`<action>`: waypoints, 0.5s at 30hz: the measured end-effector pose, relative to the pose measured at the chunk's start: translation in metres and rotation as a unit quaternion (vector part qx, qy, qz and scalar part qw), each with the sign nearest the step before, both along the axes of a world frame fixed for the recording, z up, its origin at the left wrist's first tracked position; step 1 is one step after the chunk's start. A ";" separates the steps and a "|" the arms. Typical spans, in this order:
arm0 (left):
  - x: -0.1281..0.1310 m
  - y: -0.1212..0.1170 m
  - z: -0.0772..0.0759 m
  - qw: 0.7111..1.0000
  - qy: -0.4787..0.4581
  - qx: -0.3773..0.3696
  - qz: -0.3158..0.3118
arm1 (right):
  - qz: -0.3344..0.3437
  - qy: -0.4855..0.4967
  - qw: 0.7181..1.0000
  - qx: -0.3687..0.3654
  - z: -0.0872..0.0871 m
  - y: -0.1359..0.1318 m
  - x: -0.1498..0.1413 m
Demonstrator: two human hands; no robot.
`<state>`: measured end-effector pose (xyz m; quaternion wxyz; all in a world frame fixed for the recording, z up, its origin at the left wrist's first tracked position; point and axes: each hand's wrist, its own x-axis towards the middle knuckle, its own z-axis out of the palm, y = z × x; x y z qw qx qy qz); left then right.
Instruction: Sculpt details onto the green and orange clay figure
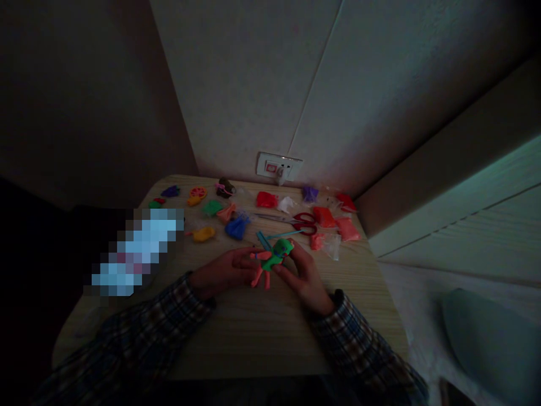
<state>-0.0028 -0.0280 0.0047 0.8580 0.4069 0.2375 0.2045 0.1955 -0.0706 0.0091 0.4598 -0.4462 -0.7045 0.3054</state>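
A small clay figure (274,255) with a green body and salmon-pink limbs is held over the front half of the table. My right hand (307,276) grips its upper part between thumb and fingers. From the other side my left hand (226,272) has its curled fingers against the figure's limbs; some fingertips are hidden behind it. Just beyond the figure lie a teal flat tool (264,241) and a thin light-blue stick (285,234). Behind them rest red-handled scissors (305,222), blades pointing left.
Bags of clay lie across the back: blue (235,226), yellow (204,234), red (266,199), orange-red (324,216) and purple (310,194). Small clay pieces sit back left, including a fruit-slice shape (198,193). A pixelated bright object (137,251) is at left. A wall socket (279,166) holds a plug.
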 end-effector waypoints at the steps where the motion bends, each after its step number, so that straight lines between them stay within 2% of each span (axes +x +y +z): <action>1: 0.000 0.000 0.001 1.000 0.003 0.003 0.002 | 0.001 -0.001 1.000 -0.002 0.000 0.000 0.000; 5: 0.001 -0.002 0.002 1.000 -0.009 -0.003 0.016 | -0.001 0.000 1.000 -0.007 0.000 0.000 -0.001; 10: 0.001 -0.001 -0.005 0.998 0.015 -0.030 0.054 | 0.012 -0.023 1.000 0.008 0.001 0.000 -0.002; 15: 0.001 0.000 -0.007 0.997 0.030 -0.047 0.052 | 0.019 -0.026 0.999 0.015 0.001 0.000 -0.002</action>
